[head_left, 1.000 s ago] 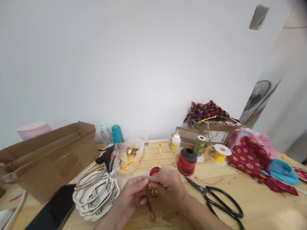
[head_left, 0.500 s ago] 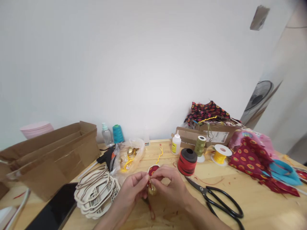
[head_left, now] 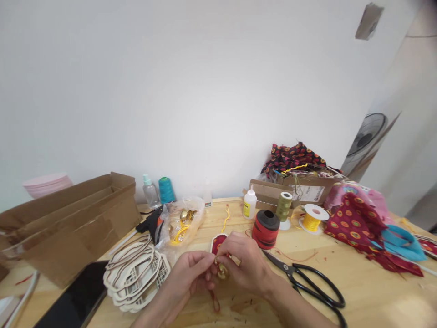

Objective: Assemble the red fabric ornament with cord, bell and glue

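My left hand [head_left: 191, 275] and my right hand [head_left: 244, 264] meet over the table, fingertips pinched together on a thin red cord. A gold bell [head_left: 222, 272] hangs just below my right fingertips, partly hidden by them. From under my left fingers a loop of the red cord [head_left: 215, 303] trails down toward the tabletop. Right behind my fingers lies a red patterned fabric piece with a white rim [head_left: 217, 243], its lower part covered by my hands. A yellow twisted cord [head_left: 226, 219] runs from its top.
Black-handled scissors [head_left: 307, 280] and a red cord spool [head_left: 265, 230] are at right, near a glue bottle [head_left: 250, 205]. At left are stacked wooden frames [head_left: 136, 278], a phone [head_left: 73, 296], a plastic bag [head_left: 191, 216] and a cardboard box [head_left: 85, 228].
My fingertips have shifted slightly right. The bell has turned and moved a little right with them, and the view has shifted slightly.
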`<state>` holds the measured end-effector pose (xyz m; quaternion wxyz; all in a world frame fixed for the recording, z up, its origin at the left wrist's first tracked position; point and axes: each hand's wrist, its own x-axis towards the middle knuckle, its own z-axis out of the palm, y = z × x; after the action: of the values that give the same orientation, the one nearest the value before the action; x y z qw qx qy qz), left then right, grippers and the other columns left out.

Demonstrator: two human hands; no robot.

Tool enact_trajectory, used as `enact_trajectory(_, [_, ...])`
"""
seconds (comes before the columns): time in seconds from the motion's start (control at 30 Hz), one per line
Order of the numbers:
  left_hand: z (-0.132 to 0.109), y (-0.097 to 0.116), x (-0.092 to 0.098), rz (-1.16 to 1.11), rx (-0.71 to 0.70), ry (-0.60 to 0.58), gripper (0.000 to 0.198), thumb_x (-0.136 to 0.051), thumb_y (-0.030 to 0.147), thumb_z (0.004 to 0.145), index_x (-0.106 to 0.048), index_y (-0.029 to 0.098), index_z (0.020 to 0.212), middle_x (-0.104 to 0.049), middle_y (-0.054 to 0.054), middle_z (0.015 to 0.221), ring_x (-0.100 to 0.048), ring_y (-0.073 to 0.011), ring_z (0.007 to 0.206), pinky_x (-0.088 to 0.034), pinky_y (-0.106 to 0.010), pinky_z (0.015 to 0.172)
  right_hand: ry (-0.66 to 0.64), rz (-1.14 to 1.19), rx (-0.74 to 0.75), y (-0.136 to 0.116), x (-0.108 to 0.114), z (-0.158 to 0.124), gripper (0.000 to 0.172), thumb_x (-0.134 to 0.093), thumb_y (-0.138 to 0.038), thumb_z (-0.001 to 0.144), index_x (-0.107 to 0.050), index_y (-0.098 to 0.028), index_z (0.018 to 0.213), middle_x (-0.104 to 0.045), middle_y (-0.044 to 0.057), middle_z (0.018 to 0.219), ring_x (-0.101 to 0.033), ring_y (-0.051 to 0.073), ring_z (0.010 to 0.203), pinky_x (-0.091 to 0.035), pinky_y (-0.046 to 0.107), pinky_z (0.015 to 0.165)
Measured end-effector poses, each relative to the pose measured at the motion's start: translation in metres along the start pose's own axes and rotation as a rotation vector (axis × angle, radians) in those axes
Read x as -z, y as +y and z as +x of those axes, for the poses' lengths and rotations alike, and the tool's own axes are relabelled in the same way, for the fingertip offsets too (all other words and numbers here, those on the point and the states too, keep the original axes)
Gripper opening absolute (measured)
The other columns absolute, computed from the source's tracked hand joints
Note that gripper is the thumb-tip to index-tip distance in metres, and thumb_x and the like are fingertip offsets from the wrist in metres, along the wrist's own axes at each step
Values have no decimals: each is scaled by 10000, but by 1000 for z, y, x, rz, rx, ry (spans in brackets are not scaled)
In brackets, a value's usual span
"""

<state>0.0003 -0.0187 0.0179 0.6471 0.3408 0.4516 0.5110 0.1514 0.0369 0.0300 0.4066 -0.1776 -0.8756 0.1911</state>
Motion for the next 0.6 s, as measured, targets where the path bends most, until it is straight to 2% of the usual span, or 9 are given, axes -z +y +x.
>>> enact_trajectory(0.2, [1, -6, 0, 39, -35, 11, 229, -661, 304, 657, -629, 105, 547, -562, 6, 494, -452, -64, 440, -419, -187, 443, -2, -44, 44, -3, 1, 0, 169, -428, -166, 753, -558, -176, 646, -581, 29, 593, -500, 130, 567, -368, 235, 535])
enact_trajectory(0.6, [3, -12, 1, 63, 32, 64, 251, -704, 338, 593, -613, 111, 538, -533, 37, 445, -430, -47, 411, -425, -179, 438, -36, -80, 79, -1, -6, -4, 153, -439, -127, 700, -558, -169, 614, -565, 33, 549, -477, 129, 523, -335, 230, 481])
